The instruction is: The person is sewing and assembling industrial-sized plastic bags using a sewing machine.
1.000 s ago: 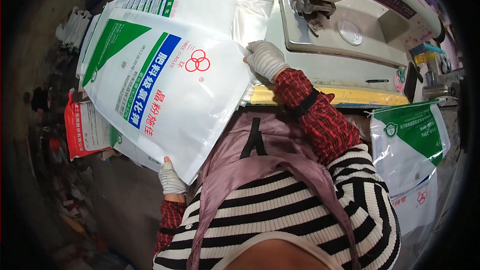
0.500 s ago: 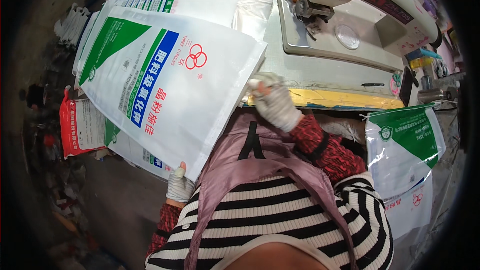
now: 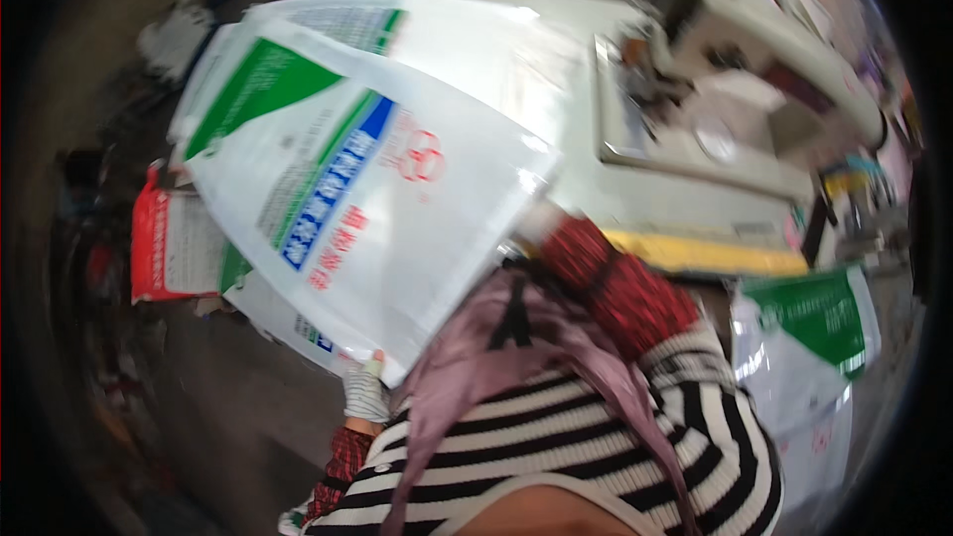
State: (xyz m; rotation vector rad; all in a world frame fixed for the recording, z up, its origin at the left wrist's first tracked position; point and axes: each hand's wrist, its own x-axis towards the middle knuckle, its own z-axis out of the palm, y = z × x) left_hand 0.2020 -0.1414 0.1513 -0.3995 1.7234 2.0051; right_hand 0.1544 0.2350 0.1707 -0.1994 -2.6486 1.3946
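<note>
The left hand (image 3: 363, 389) pinches the white sack's (image 3: 367, 189) lower corner; the right grip, hidden under its far edge, cannot be told. Best keep both corners taut above the table (image 3: 635, 208).

The person wears a top with broad black and white horizontal stripes (image 3: 596, 437), which fills the view from about five to seven o'clock, and a mauve apron (image 3: 496, 357) with a dark strap hangs over its front. Red sleeves with a fine dark check (image 3: 615, 288) cover both forearms, one near the centre and one at seven o'clock. The left hand (image 3: 363, 389) at seven o'clock wears a pale knit glove with a ribbed cuff; motion blur softens everything.
</note>
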